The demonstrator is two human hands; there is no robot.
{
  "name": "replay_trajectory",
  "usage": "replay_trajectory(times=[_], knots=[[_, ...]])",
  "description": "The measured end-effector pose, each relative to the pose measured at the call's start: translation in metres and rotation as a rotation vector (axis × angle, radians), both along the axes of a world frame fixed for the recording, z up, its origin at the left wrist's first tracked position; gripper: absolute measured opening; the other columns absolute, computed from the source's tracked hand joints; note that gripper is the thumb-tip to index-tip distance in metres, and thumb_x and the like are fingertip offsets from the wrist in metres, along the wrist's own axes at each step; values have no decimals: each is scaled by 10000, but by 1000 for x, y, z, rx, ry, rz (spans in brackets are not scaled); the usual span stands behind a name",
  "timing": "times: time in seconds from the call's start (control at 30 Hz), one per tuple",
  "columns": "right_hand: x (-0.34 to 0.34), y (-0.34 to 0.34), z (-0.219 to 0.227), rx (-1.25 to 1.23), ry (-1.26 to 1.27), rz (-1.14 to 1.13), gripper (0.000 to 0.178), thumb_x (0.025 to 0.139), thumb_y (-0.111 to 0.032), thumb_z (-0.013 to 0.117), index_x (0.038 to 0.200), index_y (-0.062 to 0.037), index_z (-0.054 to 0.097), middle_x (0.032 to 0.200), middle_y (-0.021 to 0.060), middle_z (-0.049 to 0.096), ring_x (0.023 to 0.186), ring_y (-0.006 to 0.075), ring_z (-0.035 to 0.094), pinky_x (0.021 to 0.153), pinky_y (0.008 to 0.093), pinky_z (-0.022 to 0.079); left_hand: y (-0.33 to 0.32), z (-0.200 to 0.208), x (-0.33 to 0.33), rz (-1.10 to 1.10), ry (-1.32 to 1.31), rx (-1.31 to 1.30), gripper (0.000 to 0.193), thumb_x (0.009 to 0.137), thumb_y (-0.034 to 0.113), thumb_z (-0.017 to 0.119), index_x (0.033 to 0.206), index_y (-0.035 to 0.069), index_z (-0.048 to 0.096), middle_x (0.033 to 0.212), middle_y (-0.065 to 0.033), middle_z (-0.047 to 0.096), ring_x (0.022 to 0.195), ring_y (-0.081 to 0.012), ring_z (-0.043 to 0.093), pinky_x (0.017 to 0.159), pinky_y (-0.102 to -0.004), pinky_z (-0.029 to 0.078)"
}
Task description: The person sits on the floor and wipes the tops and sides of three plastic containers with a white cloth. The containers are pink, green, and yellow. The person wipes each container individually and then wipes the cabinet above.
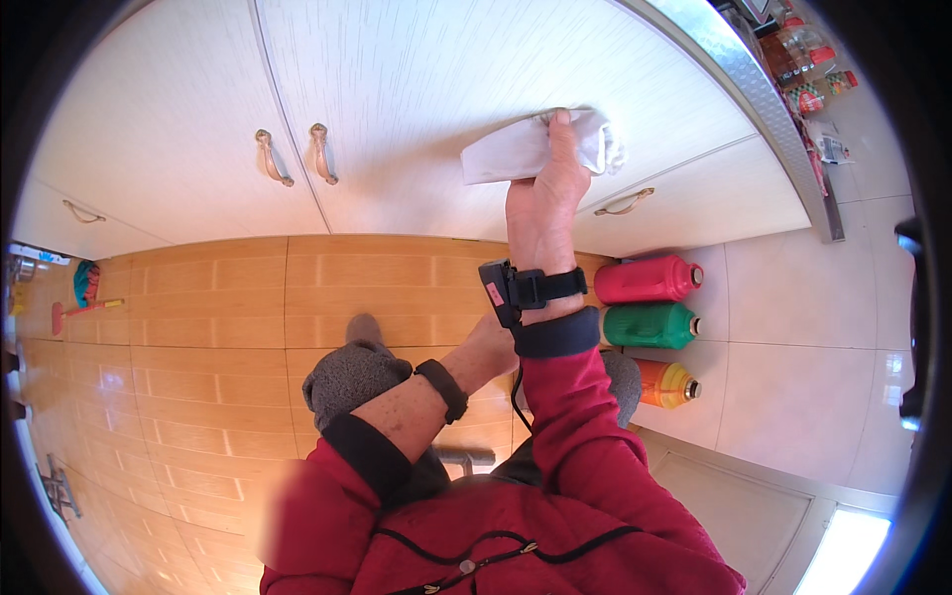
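My right hand (pixel 557 177) reaches up in front of the white cabinet door (pixel 397 79), closed on a folded white cloth (pixel 511 151). The thumb lies over the cloth, and the other fingers are hidden behind it. Whether the cloth presses on the door, I cannot tell. A black strap with a small black device (pixel 511 290) is around my right wrist. My left forearm lies across my lap with a dark band on it. Of my left hand (pixel 488 349) only the back part shows; my right forearm hides its fingers.
Metal handles (pixel 322 154) stick out from the cabinet doors. Pink (pixel 647 279), green (pixel 650 325) and orange-yellow (pixel 668 383) thermos flasks lie or stand right of my knees. Bottles (pixel 798 55) and packets crowd the countertop (pixel 729 45) at upper right. Wood-look tiles (pixel 208 327) cover the floor.
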State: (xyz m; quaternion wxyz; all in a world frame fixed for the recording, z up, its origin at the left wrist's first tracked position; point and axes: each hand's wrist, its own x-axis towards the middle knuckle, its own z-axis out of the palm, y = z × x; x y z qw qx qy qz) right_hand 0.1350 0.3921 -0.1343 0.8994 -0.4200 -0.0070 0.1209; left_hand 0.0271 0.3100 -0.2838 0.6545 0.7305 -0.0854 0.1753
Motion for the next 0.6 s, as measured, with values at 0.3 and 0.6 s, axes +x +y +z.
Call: replay_trajectory(times=[0.3,0.6], knots=[[-1,2,-8,-13,-54,-69,322,877,-127,643,1175,-99,523,1046,4,569,955,157,552,830,357,499,-4,6,-2,-58,0,-112,226,870,209,618,1076,118,601,1077,-81,592,1038,-231,528,878,-376,441],[0,-3,-9,13,-5,-29,338,859,-122,674,1165,-110,531,1031,-12,566,954,155,545,853,367,484,-7,6,-3,-133,114,-114,351,891,143,599,1239,126,565,1233,-90,585,1163,-223,528,982,-347,422]])
